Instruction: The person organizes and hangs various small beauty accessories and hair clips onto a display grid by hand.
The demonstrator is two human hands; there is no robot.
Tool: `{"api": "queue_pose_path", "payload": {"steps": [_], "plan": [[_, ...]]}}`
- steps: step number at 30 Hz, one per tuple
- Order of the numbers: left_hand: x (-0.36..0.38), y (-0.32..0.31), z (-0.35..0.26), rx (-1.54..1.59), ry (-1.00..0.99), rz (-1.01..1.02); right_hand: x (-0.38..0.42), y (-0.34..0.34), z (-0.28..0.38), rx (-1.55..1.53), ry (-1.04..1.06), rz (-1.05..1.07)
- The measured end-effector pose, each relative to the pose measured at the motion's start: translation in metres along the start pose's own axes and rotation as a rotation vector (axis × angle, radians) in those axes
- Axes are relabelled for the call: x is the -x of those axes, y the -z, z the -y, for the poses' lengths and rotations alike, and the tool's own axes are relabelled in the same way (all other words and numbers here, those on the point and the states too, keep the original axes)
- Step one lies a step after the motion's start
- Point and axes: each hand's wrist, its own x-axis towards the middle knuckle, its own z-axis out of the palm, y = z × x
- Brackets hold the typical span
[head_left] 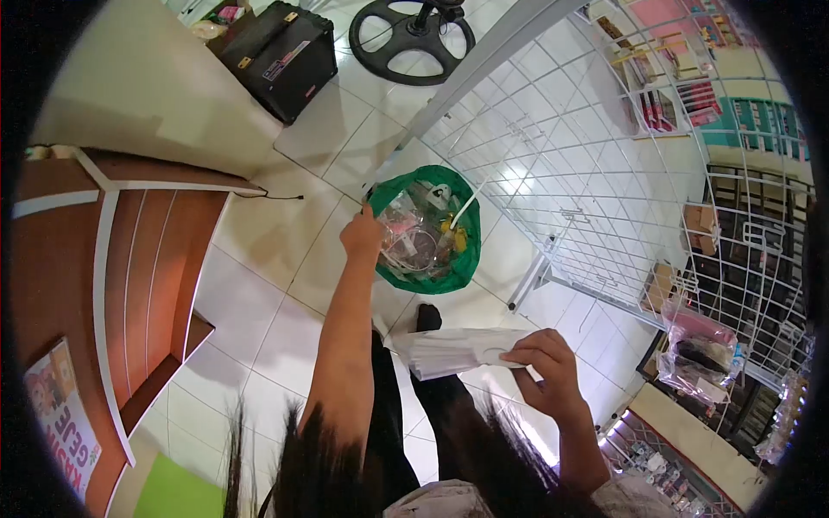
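My left hand (363, 233) reaches forward, its fingers closed on the left rim of a green bag (469, 259) standing on the tiled floor. Inside the bag lie clear plastic wrappers (401, 220) and other mixed waste, with a yellow item (458, 240) near the right side. A white stick-like piece leans out over the rim. On the right, my right hand (546, 373) pinches the end of a flat white stack of folded sheets (453, 352), held level above my legs. The stack's layered edges show at its left end.
A white wire grid rack (553, 164) stands close on the right, its foot (531, 281) near the bag. Brown shelving (155, 285) is at left. Farther off are a black case (281, 60) and a round black base (412, 43). Wrapped goods (699, 354) hang at right.
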Motion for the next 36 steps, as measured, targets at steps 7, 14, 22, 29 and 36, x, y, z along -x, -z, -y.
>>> {"api": "queue_pose_path", "payload": {"steps": [7,14,22,29,36], "plan": [[0.011,-0.003,0.065,0.043,0.004,-0.142,-0.005,-0.020,0.008,-0.110,-0.016,-0.025],[0.052,-0.006,0.154,0.328,0.304,-0.233,-0.026,-0.028,0.024,-0.115,0.058,-0.003],[0.052,0.048,0.277,0.983,0.735,-0.348,-0.040,-0.057,0.046,-0.061,0.099,0.171],[0.064,0.084,0.348,1.032,0.772,-0.320,-0.040,-0.087,0.055,-0.067,0.144,0.227],[0.057,0.071,0.376,1.029,0.589,-0.358,-0.039,-0.098,0.062,-0.047,0.177,0.244]]}}
